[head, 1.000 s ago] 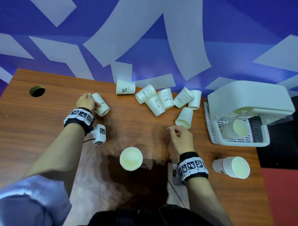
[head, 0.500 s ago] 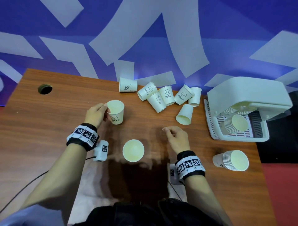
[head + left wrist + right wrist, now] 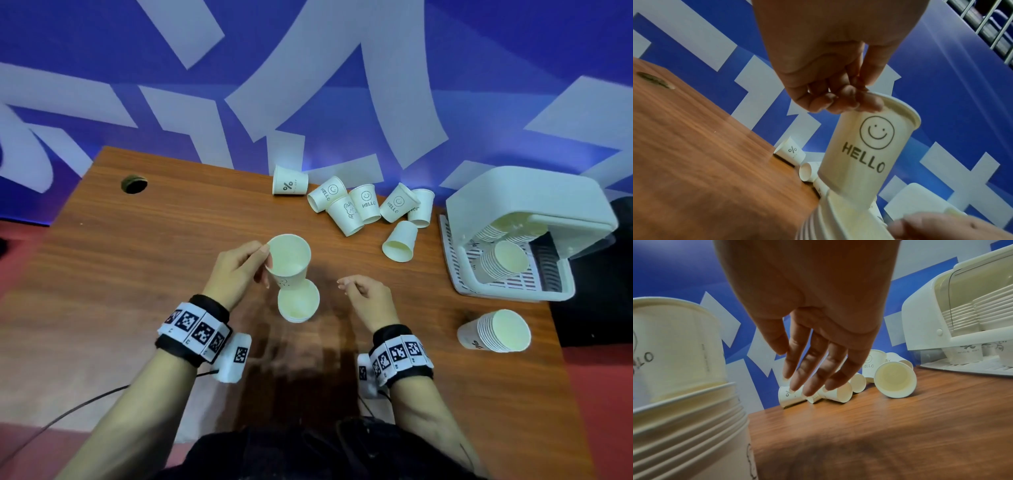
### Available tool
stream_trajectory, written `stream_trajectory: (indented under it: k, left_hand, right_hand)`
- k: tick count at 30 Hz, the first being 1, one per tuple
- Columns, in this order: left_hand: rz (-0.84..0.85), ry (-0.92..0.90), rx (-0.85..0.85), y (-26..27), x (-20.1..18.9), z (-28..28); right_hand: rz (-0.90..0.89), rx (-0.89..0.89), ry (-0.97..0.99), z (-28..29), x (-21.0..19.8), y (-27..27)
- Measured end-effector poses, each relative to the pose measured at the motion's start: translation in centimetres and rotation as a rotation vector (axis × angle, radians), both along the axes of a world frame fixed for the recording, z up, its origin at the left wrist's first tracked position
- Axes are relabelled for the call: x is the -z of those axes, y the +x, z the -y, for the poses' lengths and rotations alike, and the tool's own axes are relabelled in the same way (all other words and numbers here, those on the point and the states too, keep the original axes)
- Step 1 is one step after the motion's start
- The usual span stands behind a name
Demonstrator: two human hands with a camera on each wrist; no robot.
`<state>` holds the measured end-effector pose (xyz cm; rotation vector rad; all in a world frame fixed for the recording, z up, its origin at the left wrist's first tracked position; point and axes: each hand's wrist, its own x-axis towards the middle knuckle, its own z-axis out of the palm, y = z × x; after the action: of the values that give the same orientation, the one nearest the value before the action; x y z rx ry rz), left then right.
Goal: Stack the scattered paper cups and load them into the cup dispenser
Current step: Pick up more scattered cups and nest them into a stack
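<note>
Step in hand: nesting. The upright stack of white paper cups point(image 3: 297, 305) stands on the brown wooden bench point(image 3: 137, 274) and serves as landmark. Directly above it, the left hand point(image 3: 236, 270) pinches the rim of a white "HELLO" smiley paper cup point(image 3: 289, 262), base entering the stack mouth. Right of the stack, the right hand point(image 3: 368, 298) hovers (fingers loosely extended, holding nothing). Beyond the stack lie scattered white paper cups point(image 3: 356, 205); far right, the white plastic cup dispenser point(image 3: 520, 205). Next: lower, seat, release.
</note>
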<state>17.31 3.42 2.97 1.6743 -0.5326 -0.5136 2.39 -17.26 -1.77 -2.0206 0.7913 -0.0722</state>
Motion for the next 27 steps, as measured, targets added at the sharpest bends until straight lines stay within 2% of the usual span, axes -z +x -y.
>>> stream_trajectory:
  k: [12, 17, 21, 25, 27]
  left_hand:
    - [0.005, 0.021, 0.106, -3.4, 0.8, -1.5]
    - [-0.002, 0.048, 0.057, -4.0, 1.6, -1.9]
    - [0.005, 0.043, 0.098, -4.4, 1.4, -1.9]
    - [0.076, 0.155, 0.181, -4.9, 1.4, -1.6]
    - [0.124, 0.215, 0.156, -5.0, 1.6, -1.5]
  right_hand:
    - [0.056, -0.041, 0.068, -2.5, -0.4, -1.1]
    - [0.050, -0.045, 0.079, -3.0, -0.7, -1.7]
    - [0.040, -0.053, 0.074, -3.2, -0.5, -2.0]
    - [0.041, -0.057, 0.055, -3.2, -0.5, -2.3]
    - [0.041, -0.052, 0.047, -3.2, -0.4, -2.4]
